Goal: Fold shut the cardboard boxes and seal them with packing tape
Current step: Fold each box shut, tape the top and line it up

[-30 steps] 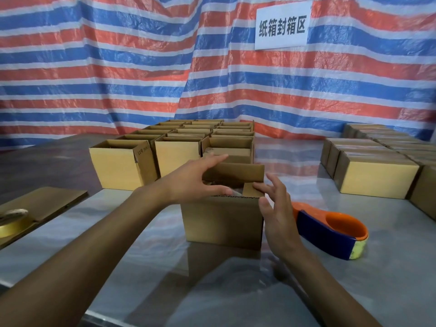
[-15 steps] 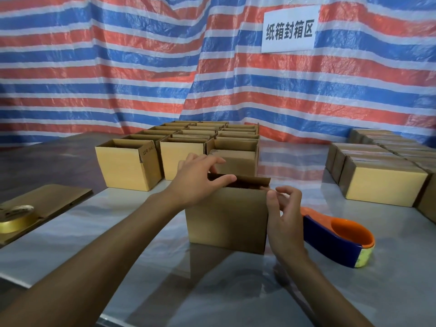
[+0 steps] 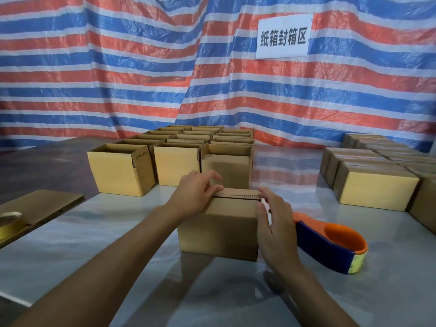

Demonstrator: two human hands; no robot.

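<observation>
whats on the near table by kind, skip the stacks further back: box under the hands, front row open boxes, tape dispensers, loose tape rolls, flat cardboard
cardboard box being folded shut: 1
open cardboard boxes, front row: 3
tape dispenser: 1
tape roll: 1
flat cardboard sheet: 1
Total: 7

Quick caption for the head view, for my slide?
Left hand and right hand press the cardboard box flaps shut; tape dispenser lies beside it.

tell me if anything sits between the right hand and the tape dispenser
Nothing visible does. The tape dispenser lies on the table just right of the right hand, which presses the right side of the box.
</observation>
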